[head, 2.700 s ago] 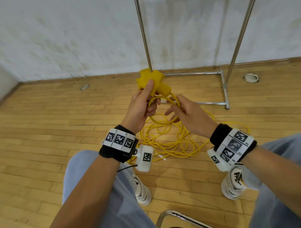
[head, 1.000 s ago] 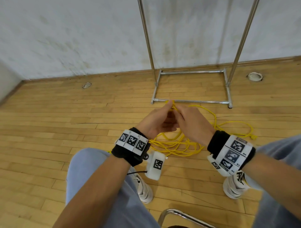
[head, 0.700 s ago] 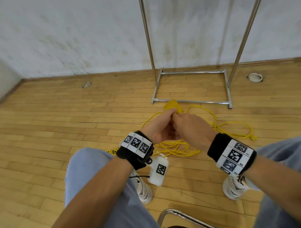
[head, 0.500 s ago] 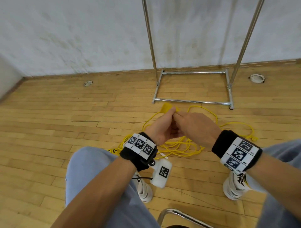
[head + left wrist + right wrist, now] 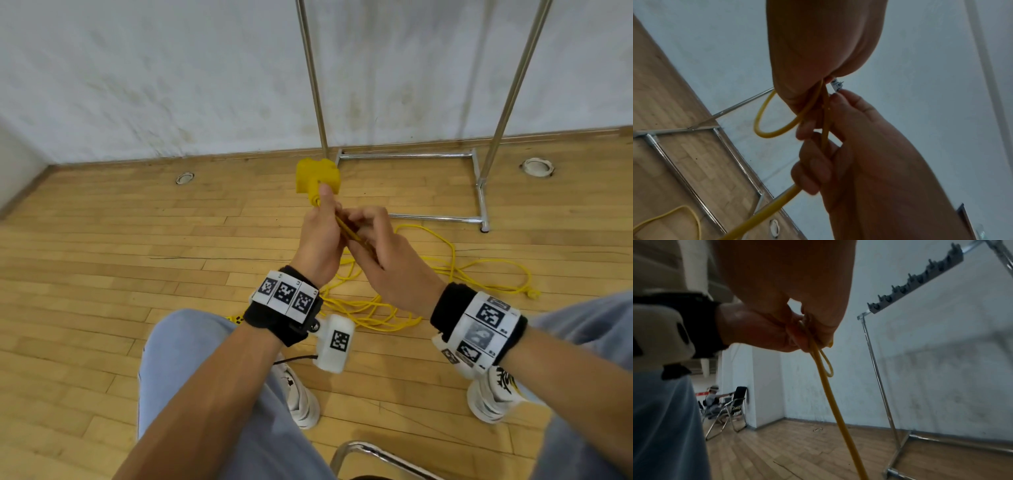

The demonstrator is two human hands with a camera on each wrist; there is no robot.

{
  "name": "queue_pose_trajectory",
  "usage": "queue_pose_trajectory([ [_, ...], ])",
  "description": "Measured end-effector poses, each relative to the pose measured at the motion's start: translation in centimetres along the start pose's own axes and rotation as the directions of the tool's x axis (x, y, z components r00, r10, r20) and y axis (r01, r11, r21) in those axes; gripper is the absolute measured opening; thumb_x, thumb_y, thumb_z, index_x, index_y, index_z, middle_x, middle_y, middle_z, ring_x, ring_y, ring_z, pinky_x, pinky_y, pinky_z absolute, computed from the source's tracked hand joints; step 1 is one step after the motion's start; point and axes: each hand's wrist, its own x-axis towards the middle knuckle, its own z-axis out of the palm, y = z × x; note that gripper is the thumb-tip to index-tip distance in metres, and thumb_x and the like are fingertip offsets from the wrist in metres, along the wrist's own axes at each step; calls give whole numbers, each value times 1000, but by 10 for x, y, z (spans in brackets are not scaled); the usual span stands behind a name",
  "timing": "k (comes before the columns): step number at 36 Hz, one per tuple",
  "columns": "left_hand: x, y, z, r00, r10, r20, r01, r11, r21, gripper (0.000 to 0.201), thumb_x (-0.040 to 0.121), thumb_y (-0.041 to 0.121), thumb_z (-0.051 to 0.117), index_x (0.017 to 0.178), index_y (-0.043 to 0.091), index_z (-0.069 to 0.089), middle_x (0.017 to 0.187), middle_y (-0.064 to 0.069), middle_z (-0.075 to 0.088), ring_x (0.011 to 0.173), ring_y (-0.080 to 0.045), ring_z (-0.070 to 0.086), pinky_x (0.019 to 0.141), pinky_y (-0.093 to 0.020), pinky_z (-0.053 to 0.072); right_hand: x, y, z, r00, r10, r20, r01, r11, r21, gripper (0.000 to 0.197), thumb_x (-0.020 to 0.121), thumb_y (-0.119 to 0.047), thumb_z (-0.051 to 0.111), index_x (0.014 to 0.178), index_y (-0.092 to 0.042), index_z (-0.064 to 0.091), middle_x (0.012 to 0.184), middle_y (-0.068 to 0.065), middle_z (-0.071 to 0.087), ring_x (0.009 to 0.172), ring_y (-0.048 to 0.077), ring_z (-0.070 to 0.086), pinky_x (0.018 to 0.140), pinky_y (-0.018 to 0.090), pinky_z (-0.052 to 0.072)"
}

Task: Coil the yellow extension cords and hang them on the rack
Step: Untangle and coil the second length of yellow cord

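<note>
Over my knees my left hand [image 5: 327, 214] grips the yellow extension cord [image 5: 346, 233] just below its yellow socket block [image 5: 317, 176], which sticks up past the thumb. Right beside it, my right hand [image 5: 358, 222] pinches the same cord and touches the left. A small loop hangs from the left hand [image 5: 824, 81], and the cord [image 5: 766, 209] runs through the curled fingers of the right hand [image 5: 818, 170]. The rest of the cord lies in a loose pile [image 5: 373, 311] on the wooden floor. The metal rack [image 5: 313, 85] stands against the wall; its hook bar [image 5: 916, 283] is empty.
The rack's base frame [image 5: 479, 192] sits on the floor beyond the cord pile. Two round floor covers [image 5: 185, 178] [image 5: 536, 167] lie near the wall. A chair frame [image 5: 370, 455] is under me. A folding chair [image 5: 735, 405] and a seated person [image 5: 712, 395] are far off.
Both hands have risen together, lifting the cord. The socket block now stands above my left thumb. My right hand has slid along the cord next to the left.
</note>
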Motion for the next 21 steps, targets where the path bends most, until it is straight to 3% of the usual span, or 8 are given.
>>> queue_pose_trajectory([
  [2,0,4,-1,1000,23,-10,-24,998,-49,51,109,48,31,71,15,42,55,0,59,53,-16,58,61,-32,48,-2,0,1,1000,-5,13,4,999,38,19,108,-17,47,123,-17,35,100,-21,64,71,16,57,68,31,47],
  [4,1,10,-2,999,22,-35,-26,991,-134,50,109,47,30,72,14,40,54,-2,58,52,-18,60,62,-34,53,-5,3,4,998,59,24,-60,994,91,12,109,-23,44,116,-21,35,81,-7,64,61,20,52,61,39,45],
  [6,4,15,-7,999,-4,-46,-6,975,-222,48,109,48,31,73,16,38,51,1,45,49,-16,51,57,-31,54,-8,9,8,985,165,45,-170,976,133,8,110,-30,40,111,-21,40,71,3,62,55,15,48,57,38,42],
  [8,9,22,-17,999,-16,-47,3,966,-260,47,108,51,31,74,19,36,51,6,32,45,-11,35,46,-24,42,-11,15,10,960,248,127,-264,955,132,28,111,-38,35,100,-17,51,64,1,61,54,13,47,57,34,41],
  [13,28,49,-49,998,11,-55,-32,913,-407,49,107,55,28,70,23,30,50,8,22,39,-7,19,35,-21,18,-27,34,18,829,343,442,-371,928,-24,73,108,-54,22,75,4,51,56,9,49,48,18,42,53,25,38],
  [17,36,73,-80,999,12,-45,-33,872,-488,53,106,58,26,65,24,28,48,9,20,36,-6,16,35,-22,10,-46,53,25,687,495,533,-453,864,-219,72,106,-59,17,64,-8,45,51,4,45,43,9,38,55,13,36],
  [19,36,79,-92,999,4,-36,-22,855,-519,54,106,58,26,65,24,28,49,8,20,36,-7,16,35,-23,10,-53,69,26,644,575,504,-471,818,-331,72,100,-70,15,65,-13,43,52,1,39,43,10,33,53,19,33],
  [21,35,80,-99,1000,-8,-25,-6,859,-512,54,106,58,27,65,24,27,49,8,19,36,-7,15,35,-23,10,-57,83,26,653,618,438,-507,786,-353,79,84,-90,16,61,-17,35,55,0,30,48,16,26,54,31,24],
])
